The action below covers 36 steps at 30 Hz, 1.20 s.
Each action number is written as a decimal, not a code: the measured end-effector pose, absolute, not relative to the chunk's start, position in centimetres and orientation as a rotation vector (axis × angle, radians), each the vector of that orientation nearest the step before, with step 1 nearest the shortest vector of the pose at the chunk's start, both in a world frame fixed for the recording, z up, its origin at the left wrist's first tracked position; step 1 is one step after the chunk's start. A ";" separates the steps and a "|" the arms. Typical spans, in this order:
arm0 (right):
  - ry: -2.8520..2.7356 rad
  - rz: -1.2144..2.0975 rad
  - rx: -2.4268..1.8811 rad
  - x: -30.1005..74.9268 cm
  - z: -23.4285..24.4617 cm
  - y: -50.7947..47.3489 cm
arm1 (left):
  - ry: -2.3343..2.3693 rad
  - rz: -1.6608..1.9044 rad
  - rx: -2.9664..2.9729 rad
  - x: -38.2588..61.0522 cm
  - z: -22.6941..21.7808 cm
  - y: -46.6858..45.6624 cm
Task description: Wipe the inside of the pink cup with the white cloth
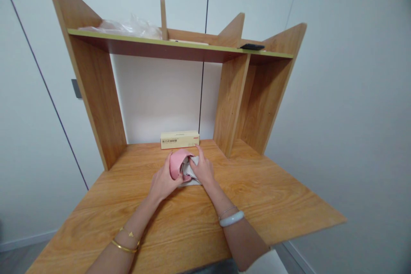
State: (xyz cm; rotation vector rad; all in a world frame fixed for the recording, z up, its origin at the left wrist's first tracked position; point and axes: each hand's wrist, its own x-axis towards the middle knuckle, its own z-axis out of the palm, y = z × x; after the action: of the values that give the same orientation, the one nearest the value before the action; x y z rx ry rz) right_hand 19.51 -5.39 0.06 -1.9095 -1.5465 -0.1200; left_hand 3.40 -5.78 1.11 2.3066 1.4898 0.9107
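Both hands: I saw them meet over one small bundle near the middle of the desk (257, 188), just in front of the box (180, 139).
Left hand (163, 182): it was curled round the pink piece (177, 163), fingers closed on its outer side, thumb toward the cloth.
Right hand (202, 170): it lay on the grey cloth (190, 174), fingers pressed into the folds, index finger stretched forward toward the box.
Pink piece: it stood up on edge between my two hands, touching the grey cloth; I could not tell whether it was soft or stiff, as the view was small.
Grey cloth: it was bunched on the desk, partly under my right palm.
Box: cream, long and low, it sat at the back edge of the desk against the white wall.
Shelf (180, 45): above the desk, it carried a clear plastic bag (131, 28) on the left and a dark flat thing (252, 46) on the right.
Wrists: gold bangles (126, 246) were on the left, a pale bangle (231, 218) on the right.
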 end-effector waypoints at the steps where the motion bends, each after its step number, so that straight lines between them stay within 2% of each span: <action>1: -1.554 -0.100 -1.901 19.6 0.0 -5.3 | 1.485 0.907 2.330 3.4 1.1 -5.8; 6: -1.565 0.047 -1.829 19.9 -0.9 -4.6 | 1.446 0.905 2.337 3.2 0.9 -5.6; 13: -1.396 0.161 -1.582 19.9 -1.8 -3.9 | 1.144 1.196 2.120 3.3 -0.6 -4.1; 21: -1.379 0.217 -1.533 19.6 -2.3 -3.6 | 1.064 1.296 1.967 4.0 -1.8 -3.6; 28: -1.528 -0.027 -1.894 19.5 -0.6 -4.8 | 1.229 1.210 2.206 3.0 -0.3 -4.2; 32: -1.617 -0.206 -1.824 19.4 0.2 -5.6 | 1.183 1.247 2.286 2.9 0.1 -4.5; 36: -1.627 -0.200 -1.768 19.2 0.2 -5.6 | 1.154 1.281 2.302 3.0 0.2 -4.5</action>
State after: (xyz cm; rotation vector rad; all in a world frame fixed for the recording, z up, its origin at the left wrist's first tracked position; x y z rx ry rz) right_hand 19.24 -5.61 0.18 -1.7678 -1.6270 -0.2002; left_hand 3.03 -4.48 0.16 2.3022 1.1544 1.2812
